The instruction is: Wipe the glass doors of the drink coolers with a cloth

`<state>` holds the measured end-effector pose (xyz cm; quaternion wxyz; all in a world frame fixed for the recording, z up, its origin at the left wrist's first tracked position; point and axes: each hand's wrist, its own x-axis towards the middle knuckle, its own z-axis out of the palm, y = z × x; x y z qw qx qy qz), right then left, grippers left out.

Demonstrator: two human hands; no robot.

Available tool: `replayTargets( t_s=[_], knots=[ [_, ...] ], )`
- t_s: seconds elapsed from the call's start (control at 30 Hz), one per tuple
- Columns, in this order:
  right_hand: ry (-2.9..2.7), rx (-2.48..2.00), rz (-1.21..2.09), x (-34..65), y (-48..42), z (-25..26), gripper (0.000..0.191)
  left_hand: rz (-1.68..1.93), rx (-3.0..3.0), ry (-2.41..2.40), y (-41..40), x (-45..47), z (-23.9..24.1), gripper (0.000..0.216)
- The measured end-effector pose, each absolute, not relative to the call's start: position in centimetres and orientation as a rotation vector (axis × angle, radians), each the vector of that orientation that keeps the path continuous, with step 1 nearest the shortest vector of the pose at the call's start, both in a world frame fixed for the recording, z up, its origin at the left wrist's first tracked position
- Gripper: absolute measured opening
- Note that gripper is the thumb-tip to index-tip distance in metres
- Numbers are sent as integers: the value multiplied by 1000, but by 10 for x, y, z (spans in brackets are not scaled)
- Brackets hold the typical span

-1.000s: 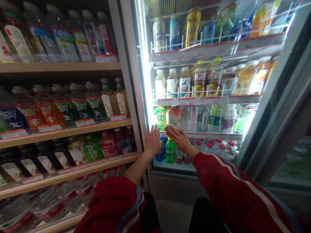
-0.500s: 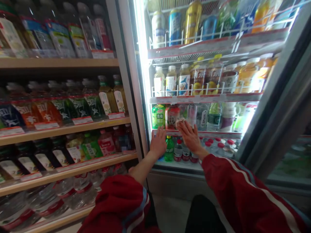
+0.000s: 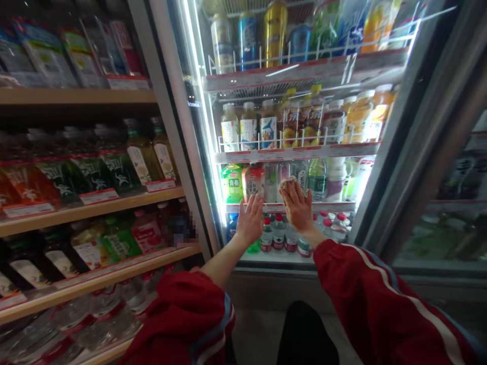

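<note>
My right hand (image 3: 298, 207) presses a pale, crumpled cloth (image 3: 287, 183) flat against the fridge's glass door (image 3: 207, 167). Through the glass behind it show a clear bottle marked WAVE (image 3: 302, 178) and other clear bottles. To its left, my left hand (image 3: 251, 219) lies on or close to the glass with fingers spread and nothing in it. Just above those fingers is a red-labelled bottle (image 3: 253, 181), beside a green one (image 3: 232, 183). Part of the cloth is hidden under my right fingers.
Wooden shelves (image 3: 167, 194) packed with drink bottles stand at the left. Inside the fridge, cans (image 3: 274, 33) fill the top shelf and small red-capped bottles (image 3: 279, 233) the bottom. A metal door frame (image 3: 395, 132) runs up the right side. My knee (image 3: 308, 334) is below.
My view has shifted to the right. Relative to the bottles behind the glass, my right hand with the cloth has slid right, and my left hand has moved right too.
</note>
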<state>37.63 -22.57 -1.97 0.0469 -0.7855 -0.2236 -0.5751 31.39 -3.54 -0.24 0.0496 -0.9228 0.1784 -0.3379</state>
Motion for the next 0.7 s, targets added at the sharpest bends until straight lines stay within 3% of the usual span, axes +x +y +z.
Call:
replayTargets(
  t_s=[0.27,0.5,0.7],
  knots=[
    [-693,-2440,-1779,370,-241,-42,48,-1019,-2802,679,-69,318,6,61],
    [-510,-2367,-1801,381,-261,-21,47,-1025,-2808,689,-81,322,3,63],
    [-579,-2460,-1809,370,-272,-49,43,-1004,-2739,802,-94,321,1,61]
  ],
)
